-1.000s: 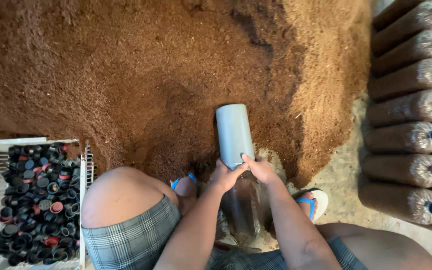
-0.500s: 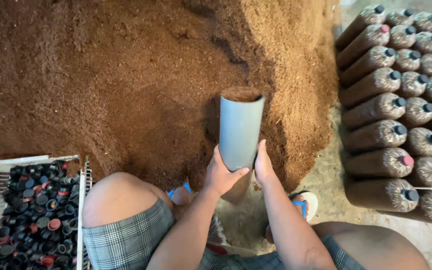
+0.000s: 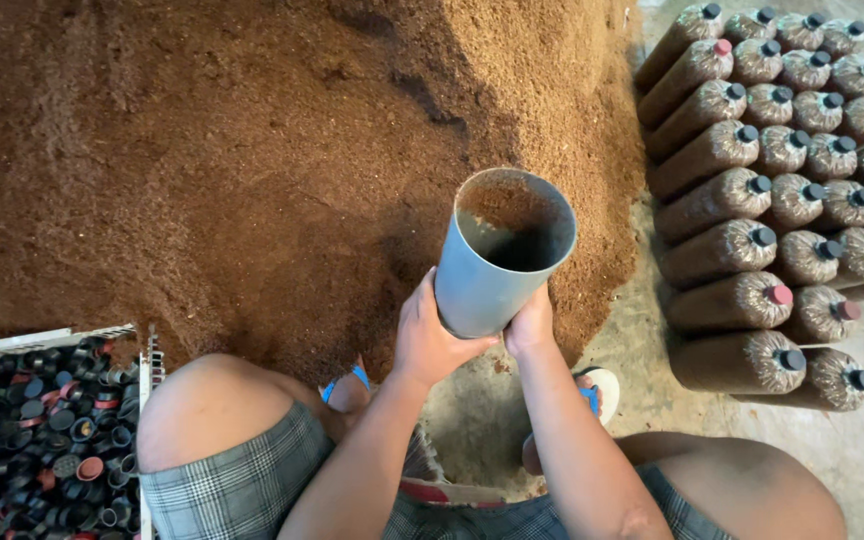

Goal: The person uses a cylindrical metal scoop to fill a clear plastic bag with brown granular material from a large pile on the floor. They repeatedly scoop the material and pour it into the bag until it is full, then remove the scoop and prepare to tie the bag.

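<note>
Left hand (image 3: 432,340) and right hand (image 3: 530,325) clasp grey tube (image 3: 497,262), seemingly clear above sawdust heap (image 3: 252,170)

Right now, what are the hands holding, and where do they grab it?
Both hands, left hand and right hand, hold a grey tube by its lower end, open top tilted up.

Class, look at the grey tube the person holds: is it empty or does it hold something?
Partly filled: brown sawdust-like material shows inside the open mouth of the grey tube, below the rim.
</note>
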